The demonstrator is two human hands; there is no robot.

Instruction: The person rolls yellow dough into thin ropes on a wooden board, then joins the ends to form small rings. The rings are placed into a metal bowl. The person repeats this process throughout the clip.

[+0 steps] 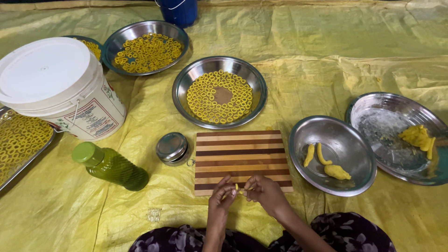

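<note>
My left hand [221,195] and my right hand [262,189] meet at the near edge of a striped wooden board [240,156]. Together their fingertips pinch a thin strip of yellow dough [241,189]. Beyond the board stands a steel plate [183,88] filled with several yellow dough rings [219,97] laid in circles. To the right, a steel bowl [345,140] holds a lump and two rolled pieces of dough [326,163].
A white lidded bucket [58,86], a green bottle [109,165] lying down and a small steel tin [171,148] sit at left. More rings fill a far plate [147,46] and a tray [18,140]. Another plate with dough [396,135] is at right. Yellow sheeting [303,56] covers the floor.
</note>
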